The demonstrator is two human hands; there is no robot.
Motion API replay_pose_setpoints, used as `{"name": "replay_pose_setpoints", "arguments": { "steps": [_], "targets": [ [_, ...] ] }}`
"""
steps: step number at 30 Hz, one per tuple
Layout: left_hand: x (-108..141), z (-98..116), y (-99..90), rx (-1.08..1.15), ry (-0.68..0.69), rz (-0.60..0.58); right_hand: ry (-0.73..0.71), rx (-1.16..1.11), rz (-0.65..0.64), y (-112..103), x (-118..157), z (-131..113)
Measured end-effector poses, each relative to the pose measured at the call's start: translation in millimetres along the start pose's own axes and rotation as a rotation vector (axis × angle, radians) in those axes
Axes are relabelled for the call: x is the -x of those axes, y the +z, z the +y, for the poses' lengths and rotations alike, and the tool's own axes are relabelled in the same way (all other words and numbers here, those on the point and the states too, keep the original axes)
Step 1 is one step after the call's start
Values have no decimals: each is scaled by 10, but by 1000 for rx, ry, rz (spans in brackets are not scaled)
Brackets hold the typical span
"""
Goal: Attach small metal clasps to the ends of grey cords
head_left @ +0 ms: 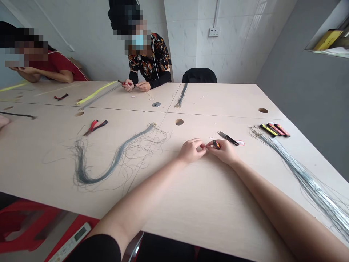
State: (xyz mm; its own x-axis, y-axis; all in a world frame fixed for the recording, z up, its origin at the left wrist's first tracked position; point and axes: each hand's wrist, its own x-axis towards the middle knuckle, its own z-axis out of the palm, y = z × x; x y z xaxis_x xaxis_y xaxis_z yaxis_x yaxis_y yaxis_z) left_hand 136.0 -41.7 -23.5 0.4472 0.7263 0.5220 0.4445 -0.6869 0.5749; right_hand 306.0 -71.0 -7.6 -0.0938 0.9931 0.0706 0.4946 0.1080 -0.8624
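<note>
My left hand point(192, 150) and my right hand point(224, 151) meet fingertip to fingertip over the table. The left thumb and forefinger are pinched on something too small to make out, perhaps a thin cord end. In my right hand a dark lighter point(216, 144) with an orange mark is held while its fingertips also pinch. Just beyond the right hand lie black thread snips point(228, 138) and a small label point(240, 142). A curved bundle of grey cords point(117, 157) lies left of my hands.
Red-handled pliers point(95, 127) lie at the left. On the right are three lighters point(275, 130) and a long bundle of cords point(302, 174). Two people sit or lean across the table point(218, 105); one holds pliers point(124, 83). A cable hole point(179, 122) is beyond my hands.
</note>
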Motion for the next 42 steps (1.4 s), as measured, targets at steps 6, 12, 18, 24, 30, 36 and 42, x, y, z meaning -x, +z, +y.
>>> {"name": "replay_pose_setpoints", "arguments": {
  "steps": [6, 12, 18, 24, 30, 36, 42],
  "targets": [
    [6, 2, 7, 1, -5, -5, -18, 2, -3, 4, 13, -20],
    [-1, 26, -16, 35, -17, -17, -36, 5, 0, 8, 6, -10],
    [-24, 63, -70, 161, -142, -73, -93, 2, 3, 1, 1, -9],
    [-48, 48, -99, 285, -294, -120, -87, -10, -16, -8, 8, -25],
    [-52, 38, -112, 338, -341, -165, -108, 38, -6, -1, 12, -30],
    [-48, 38, -112, 363, -345, -159, -108, 69, 7, -5, 8, -25],
    [-49, 25, -124, 452, -424, -127, -63, 25, 19, -9, 14, -36]
  ]
}}
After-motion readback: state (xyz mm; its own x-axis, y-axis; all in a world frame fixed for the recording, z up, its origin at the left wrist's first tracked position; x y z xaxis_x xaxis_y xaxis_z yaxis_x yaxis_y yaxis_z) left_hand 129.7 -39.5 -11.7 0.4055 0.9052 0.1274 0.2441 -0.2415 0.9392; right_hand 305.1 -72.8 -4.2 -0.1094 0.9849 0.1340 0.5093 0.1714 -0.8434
